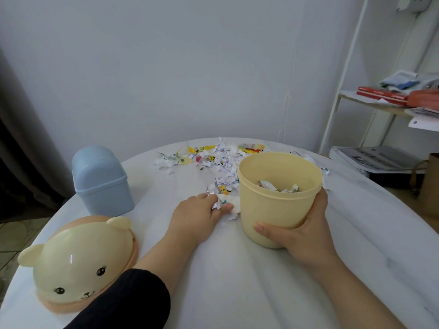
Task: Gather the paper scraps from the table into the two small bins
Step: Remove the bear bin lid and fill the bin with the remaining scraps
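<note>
Both hands work on the bench (237, 293): the right hand (306, 236) grips the open yellow bin (275, 205). Just beside it, the left hand (197, 217) pinches a clump of paper scraps (225, 203), and the blue bin (101, 180) stands apart, lidded.

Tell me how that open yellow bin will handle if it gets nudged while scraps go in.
Probably light: the yellow bin looks like thin plastic and holds only a few scraps. It stands tall on a smooth table, so a nudge would likely slide or tip it; the right hand wrapped round its base should steady it.
</note>
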